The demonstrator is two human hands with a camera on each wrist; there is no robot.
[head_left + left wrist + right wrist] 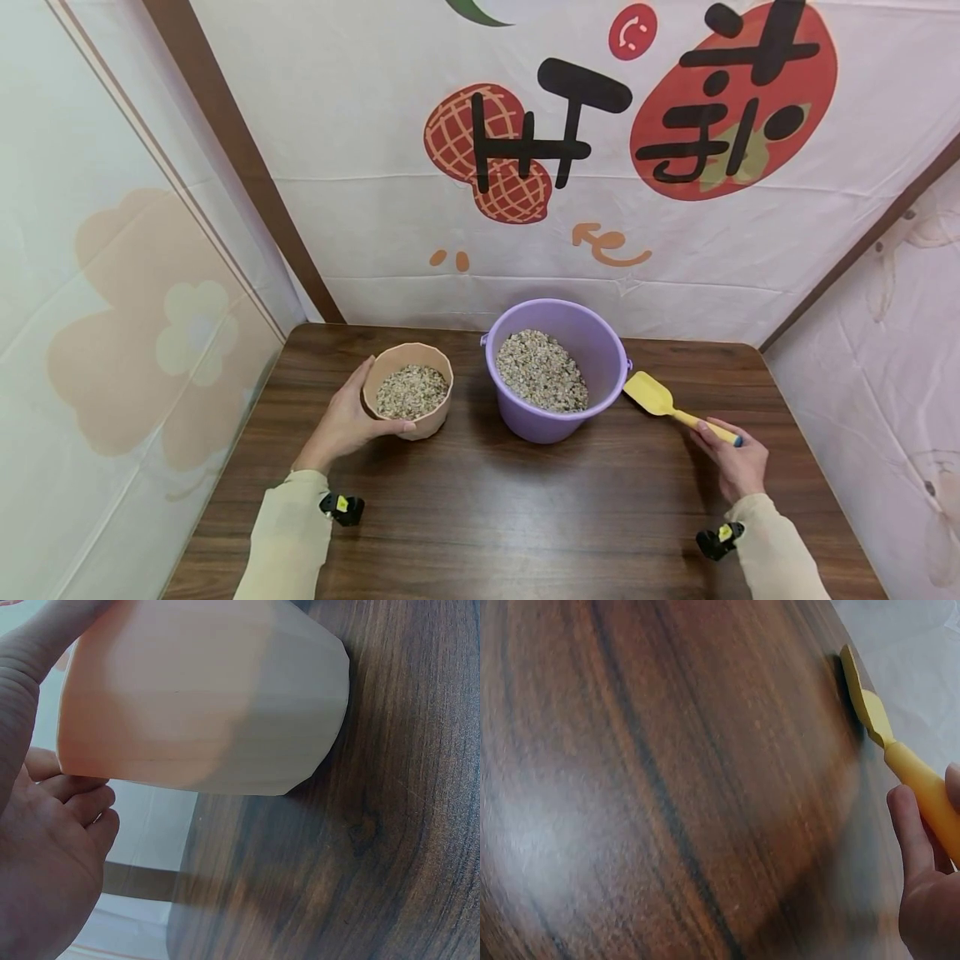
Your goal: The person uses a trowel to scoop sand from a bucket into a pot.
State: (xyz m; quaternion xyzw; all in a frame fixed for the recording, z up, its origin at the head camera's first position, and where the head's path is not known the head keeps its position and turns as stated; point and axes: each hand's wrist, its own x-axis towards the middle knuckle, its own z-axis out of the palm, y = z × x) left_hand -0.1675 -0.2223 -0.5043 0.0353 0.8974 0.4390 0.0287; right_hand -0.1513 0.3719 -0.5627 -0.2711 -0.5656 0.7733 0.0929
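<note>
At the left of the head view, my left hand (347,427) grips a peach faceted pot (431,423) with gravel-like grains (411,392) inside. The thumb lies along its near side, and the other fingers are around its left side, partly hidden. The left wrist view shows the pot's wall (202,697) close up, with curled fingers (90,802) at its rim. On the right, my right hand (738,458) holds a yellow toy shovel (651,394) by its handle. Its blade is low over the table, pointing at the purple bucket (536,425), which holds more grains (542,371).
The bucket stands at the back middle of the brown wooden table (510,517), between the pot and the shovel. Behind it hangs a printed white cloth (360,208). Further cloth panels close off the left and right sides.
</note>
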